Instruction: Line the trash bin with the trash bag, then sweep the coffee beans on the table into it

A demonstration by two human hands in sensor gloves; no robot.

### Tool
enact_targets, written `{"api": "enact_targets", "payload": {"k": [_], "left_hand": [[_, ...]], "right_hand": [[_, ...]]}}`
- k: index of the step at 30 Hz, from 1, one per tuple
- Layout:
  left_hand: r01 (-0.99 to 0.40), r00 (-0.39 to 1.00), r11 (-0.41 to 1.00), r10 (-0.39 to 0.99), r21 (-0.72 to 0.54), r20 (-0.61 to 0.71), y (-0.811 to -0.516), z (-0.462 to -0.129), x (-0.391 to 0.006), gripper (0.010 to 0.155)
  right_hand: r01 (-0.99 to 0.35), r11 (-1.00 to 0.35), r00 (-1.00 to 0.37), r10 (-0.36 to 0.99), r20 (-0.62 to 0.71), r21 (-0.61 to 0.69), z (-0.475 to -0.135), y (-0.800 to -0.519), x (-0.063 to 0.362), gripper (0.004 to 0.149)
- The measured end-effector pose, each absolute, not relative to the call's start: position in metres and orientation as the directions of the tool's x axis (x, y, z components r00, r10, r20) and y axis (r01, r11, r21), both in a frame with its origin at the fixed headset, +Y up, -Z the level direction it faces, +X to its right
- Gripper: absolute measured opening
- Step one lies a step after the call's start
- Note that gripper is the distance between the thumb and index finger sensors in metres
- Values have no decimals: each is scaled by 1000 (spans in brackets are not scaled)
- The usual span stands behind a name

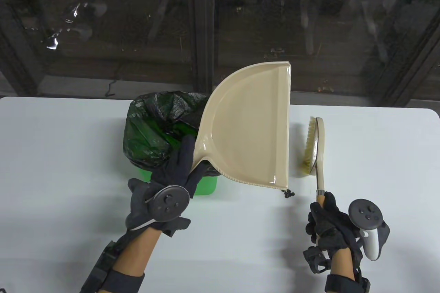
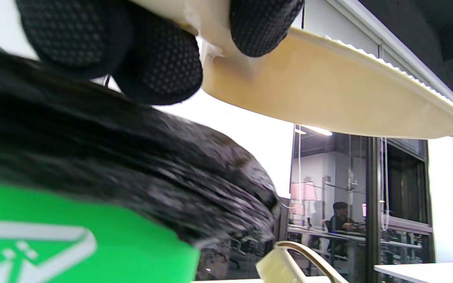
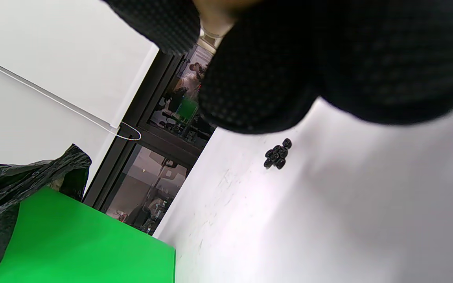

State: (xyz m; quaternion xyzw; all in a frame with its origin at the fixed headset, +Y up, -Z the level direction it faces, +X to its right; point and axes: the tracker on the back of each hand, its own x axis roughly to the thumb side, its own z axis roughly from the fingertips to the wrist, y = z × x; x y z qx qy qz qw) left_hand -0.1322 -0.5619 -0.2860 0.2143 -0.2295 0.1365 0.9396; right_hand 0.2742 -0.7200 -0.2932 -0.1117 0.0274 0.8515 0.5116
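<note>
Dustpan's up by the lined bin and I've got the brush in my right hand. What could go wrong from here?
The coffee beans lie loose on the table under the raised dustpan; its corner could scatter them. The left hand grips the dustpan against the trash bag, so lowering it might tug the liner off the green bin.

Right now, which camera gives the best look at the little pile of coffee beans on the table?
The right wrist view: the coffee beans sit unobstructed on the white table, each bean distinguishable. The table view shows them as tiny dots by the dustpan's corner. The left wrist view doesn't show them.
</note>
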Motion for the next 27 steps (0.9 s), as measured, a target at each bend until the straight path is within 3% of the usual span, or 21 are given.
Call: {"api": "enact_targets", "payload": {"k": [9, 27], "left_hand": [[-415, 809, 874, 229, 251, 541, -600, -279, -102, 67], [-355, 796, 924, 221, 139, 564, -652, -278, -76, 67]], "right_hand": [[-880, -471, -448, 867, -219, -65, -293, -720, 274, 67], [-888, -455, -431, 875, -221, -71, -293, -721, 275, 67]]}}
